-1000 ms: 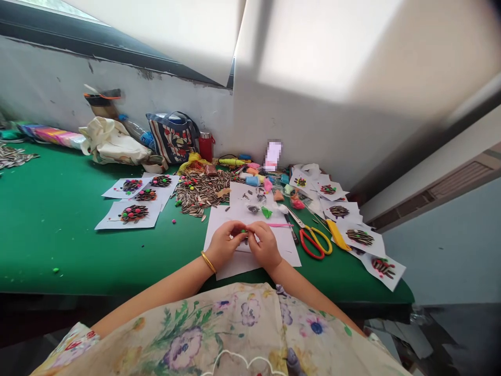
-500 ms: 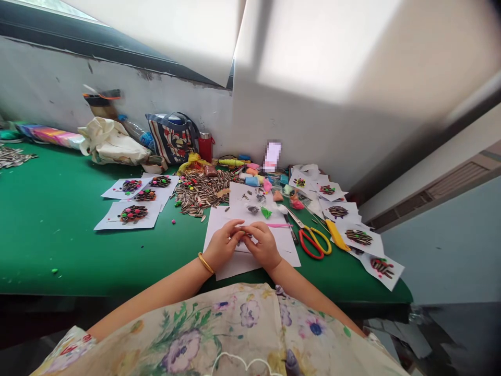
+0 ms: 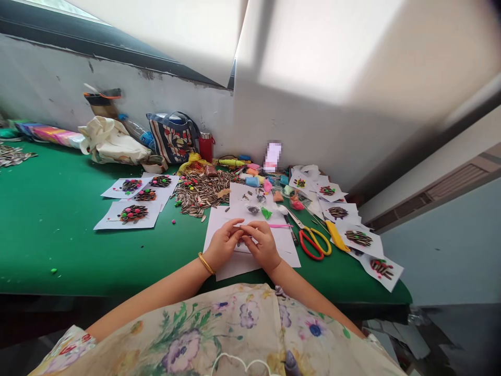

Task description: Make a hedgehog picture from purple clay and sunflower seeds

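Note:
My left hand [image 3: 224, 241], with a gold bangle at the wrist, meets my right hand [image 3: 261, 243] over white paper [image 3: 230, 269]. The fingertips of both hands are pinched together around something small that they mostly hide. Just beyond the hands lie a green clay lump [image 3: 266, 213], a dark lump in clear wrap [image 3: 252, 210] and a pink stick-like tool [image 3: 279, 226]. A heap of striped sunflower seeds [image 3: 205, 190] spreads to the far left of the paper. Right of my right hand rest scissors [image 3: 313, 241] with one red and one yellow handle.
Paper cards with seed-covered shapes lie at left [image 3: 117, 222] and right [image 3: 393, 279]. Bags of coloured clay [image 3: 254, 180] and a phone [image 3: 273, 156] stand behind the paper. A striped tote bag [image 3: 172, 138] and a red bottle [image 3: 205, 147] line the wall. The green table [image 3: 78, 250] ends near my body.
My hands stay together over the paper, with only a slight shift of the right fingers. Everything else looks the same.

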`<state>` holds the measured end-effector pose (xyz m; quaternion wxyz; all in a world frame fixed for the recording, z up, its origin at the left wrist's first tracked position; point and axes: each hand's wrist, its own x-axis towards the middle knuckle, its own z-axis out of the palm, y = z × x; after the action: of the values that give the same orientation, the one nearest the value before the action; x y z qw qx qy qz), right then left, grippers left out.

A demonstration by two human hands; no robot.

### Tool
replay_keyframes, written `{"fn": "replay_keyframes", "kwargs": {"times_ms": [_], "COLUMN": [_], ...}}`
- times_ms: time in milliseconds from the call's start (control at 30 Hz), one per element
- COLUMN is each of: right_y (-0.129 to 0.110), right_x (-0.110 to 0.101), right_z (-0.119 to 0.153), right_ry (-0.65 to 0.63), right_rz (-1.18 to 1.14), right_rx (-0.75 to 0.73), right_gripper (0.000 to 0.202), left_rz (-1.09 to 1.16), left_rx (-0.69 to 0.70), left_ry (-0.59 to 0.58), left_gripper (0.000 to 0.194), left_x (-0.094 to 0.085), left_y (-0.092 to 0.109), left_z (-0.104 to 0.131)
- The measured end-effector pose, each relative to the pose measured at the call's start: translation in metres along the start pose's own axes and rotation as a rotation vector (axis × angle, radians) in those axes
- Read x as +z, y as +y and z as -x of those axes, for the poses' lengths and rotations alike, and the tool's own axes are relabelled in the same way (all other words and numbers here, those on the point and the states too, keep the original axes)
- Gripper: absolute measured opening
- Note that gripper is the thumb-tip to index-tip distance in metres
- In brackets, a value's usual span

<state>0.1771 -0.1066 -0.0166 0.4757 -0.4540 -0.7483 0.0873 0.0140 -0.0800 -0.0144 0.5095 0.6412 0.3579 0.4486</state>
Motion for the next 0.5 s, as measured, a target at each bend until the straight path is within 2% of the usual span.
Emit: {"fn": "replay_keyframes", "kwargs": {"times_ms": [100,200,300,333,433,500], "right_y": [-0.001,-0.008,-0.024,-0.030,-0.043,-0.045], "right_x": [-0.003,-0.003,0.002,0.005,0.012,0.013], "right_z": [-0.005,-0.014,-0.019,-0.019,-0.018,-0.018], "right_ry": [0.059,0.086,-0.036,-0.076,-0.220,-0.292], "right_rz": [-0.012,0.006,0.086,0.123,0.188,0.224], "right_rx": [0.039,-0.016,-0.167,-0.212,-0.285,-0.310], "right_gripper": [0.017,0.018,0.029,0.033,0.055,0.073], "left_rz": [0.160,0.550,0.882,0.959,1.125,1.174], "left_rx": [-0.102,-0.254,-0.429,-0.462,-0.470,-0.485], "left_ry": [-0.011,-0.008,-0.064,-0.050,0.092,0.130], "left_gripper": [0.052,0.057,0.067,0.070,0.074,0.074], "left_x": [0.003,0.005,0.002,0.000,-0.002,0.000], "left_y": [0.006,0.019,0.038,0.043,0.051,0.050], "left_z": [-0.002,-0.010,-0.025,-0.029,-0.038,-0.038]}}
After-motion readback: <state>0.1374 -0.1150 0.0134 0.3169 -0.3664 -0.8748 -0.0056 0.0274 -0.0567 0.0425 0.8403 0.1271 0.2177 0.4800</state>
